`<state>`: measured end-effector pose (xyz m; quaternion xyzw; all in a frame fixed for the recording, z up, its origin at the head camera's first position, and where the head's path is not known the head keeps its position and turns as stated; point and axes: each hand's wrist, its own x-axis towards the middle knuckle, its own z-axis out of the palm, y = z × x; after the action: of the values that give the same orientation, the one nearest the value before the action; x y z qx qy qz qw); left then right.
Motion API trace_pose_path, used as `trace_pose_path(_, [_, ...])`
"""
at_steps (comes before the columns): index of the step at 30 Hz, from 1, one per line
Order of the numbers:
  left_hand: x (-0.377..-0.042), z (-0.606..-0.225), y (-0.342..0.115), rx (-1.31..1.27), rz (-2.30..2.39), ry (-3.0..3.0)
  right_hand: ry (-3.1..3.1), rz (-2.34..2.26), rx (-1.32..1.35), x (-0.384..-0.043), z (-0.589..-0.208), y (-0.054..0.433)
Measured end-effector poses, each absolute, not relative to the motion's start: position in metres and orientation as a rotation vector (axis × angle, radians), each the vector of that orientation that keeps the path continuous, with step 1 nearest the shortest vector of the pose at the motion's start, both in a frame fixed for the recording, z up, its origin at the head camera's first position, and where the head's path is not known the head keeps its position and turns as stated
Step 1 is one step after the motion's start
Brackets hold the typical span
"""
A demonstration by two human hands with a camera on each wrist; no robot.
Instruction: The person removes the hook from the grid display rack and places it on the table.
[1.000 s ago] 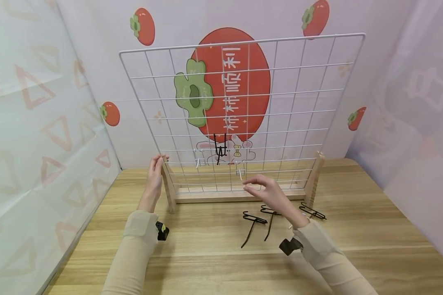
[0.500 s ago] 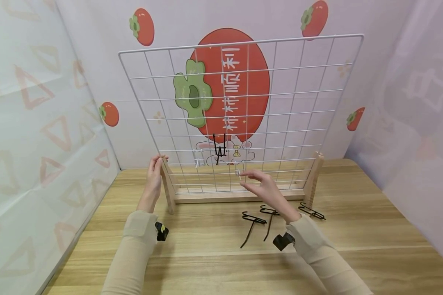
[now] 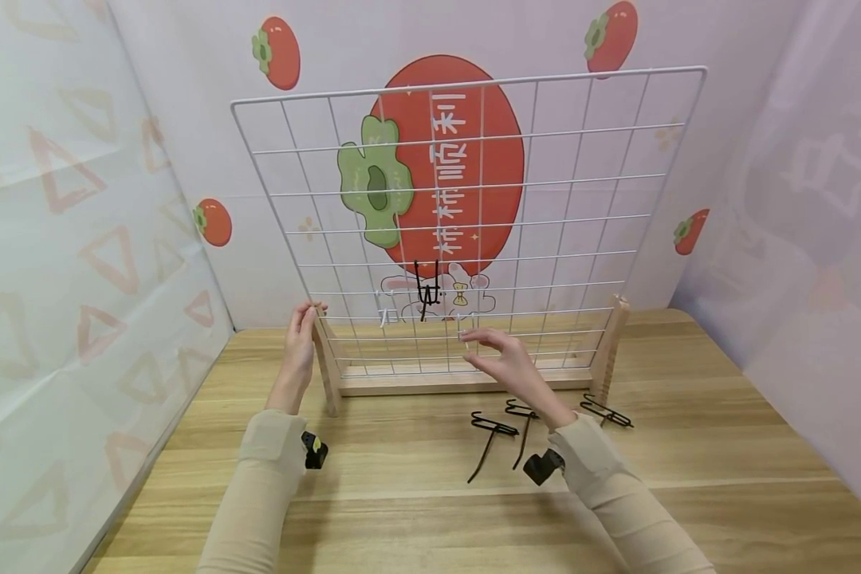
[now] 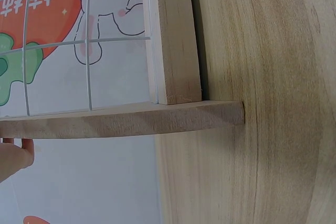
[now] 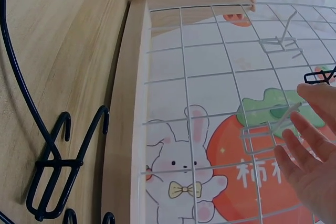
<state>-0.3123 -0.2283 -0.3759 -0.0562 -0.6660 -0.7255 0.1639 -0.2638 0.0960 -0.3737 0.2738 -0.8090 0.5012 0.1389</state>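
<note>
My left hand (image 3: 300,344) grips the upper end of the left wooden upright (image 4: 121,124) of the stand. A white wire grid panel (image 5: 219,66) leans back in this stand. My right hand (image 3: 511,365) is at a white wire hook (image 5: 257,130) hung low on the grid. Its thumb and fingertips lie on either side of the hook's prong, with a gap between them in the right wrist view. A second white hook (image 3: 386,316) hangs farther left, and a black wire hook (image 3: 428,295) hangs between the two, slightly higher.
Several black wire hooks lie on the wooden table (image 3: 402,494) in front of the stand, one nearest (image 3: 495,428) below my right hand and another (image 3: 606,410) by the right wooden upright (image 3: 608,351). A printed cloth backdrop (image 3: 560,40) stands behind the grid.
My right hand has moved slightly left and up, bringing its fingertips from beside the white hook's prong to around it. My left hand stays on the upright.
</note>
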Motion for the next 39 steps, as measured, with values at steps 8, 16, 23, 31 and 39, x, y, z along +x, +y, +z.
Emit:
trace_pose_path(8, [-0.312, -0.376, -0.228, -0.149, -2.078, -1.903, -2.341, 1.485, 0.765, -0.25, -0.357, 0.09])
trace_pose_path(16, [-0.31, -0.374, -0.226, -0.128, -2.094, -1.89, -2.33, 1.532, 0.753, -0.247, -0.355, 0.087])
trace_pose_path(23, [-0.31, -0.375, -0.227, -0.138, -2.085, -1.899, -2.334, 1.549, 0.725, -0.247, -0.355, 0.086])
trace_pose_path(31, [-0.31, -0.374, -0.227, -0.15, -2.076, -1.909, -2.323, 1.548, 0.7, -0.246, -0.355, 0.085])
trace_pose_path(39, [-0.31, -0.375, -0.228, -0.14, -2.068, -1.926, -2.259, 1.536, 0.742, -0.245, -0.351, 0.084])
